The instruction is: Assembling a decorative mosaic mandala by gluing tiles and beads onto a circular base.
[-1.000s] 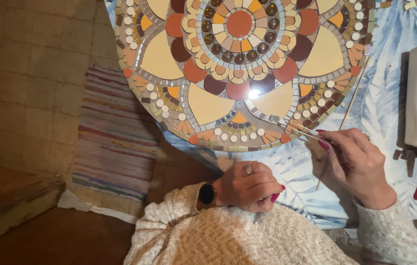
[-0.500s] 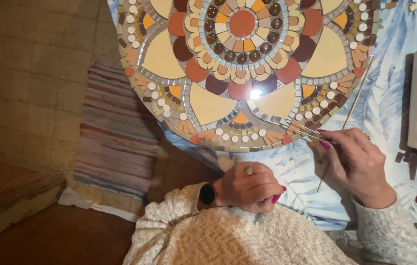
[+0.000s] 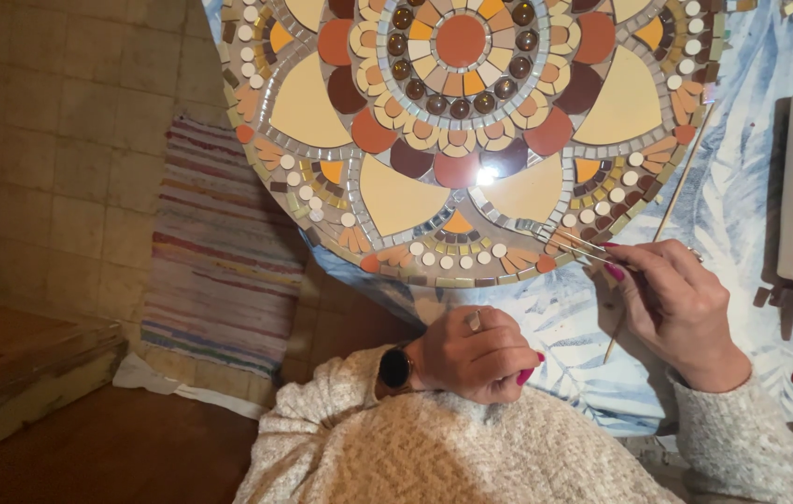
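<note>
Head view: round mosaic panel of glossy glass and ceramic pieces, cream petals, rust and brown scallops, small white dots, lying on a blue-and-white leaf-print cloth, its near rim overhanging the cloth's left edge. Right hand pinched shut on thin metal tweezers, tips touching the panel's near rim; slim wooden stick slanting behind the fingers. Left hand curled into a loose fist, holding nothing visible, resting on a knobbly cream sweater, beside a striped woven rug on the floor.

mosaic disc: orange, cream, brown petals | rug: multicolour stripes | cloth: blue-white leaves
</note>
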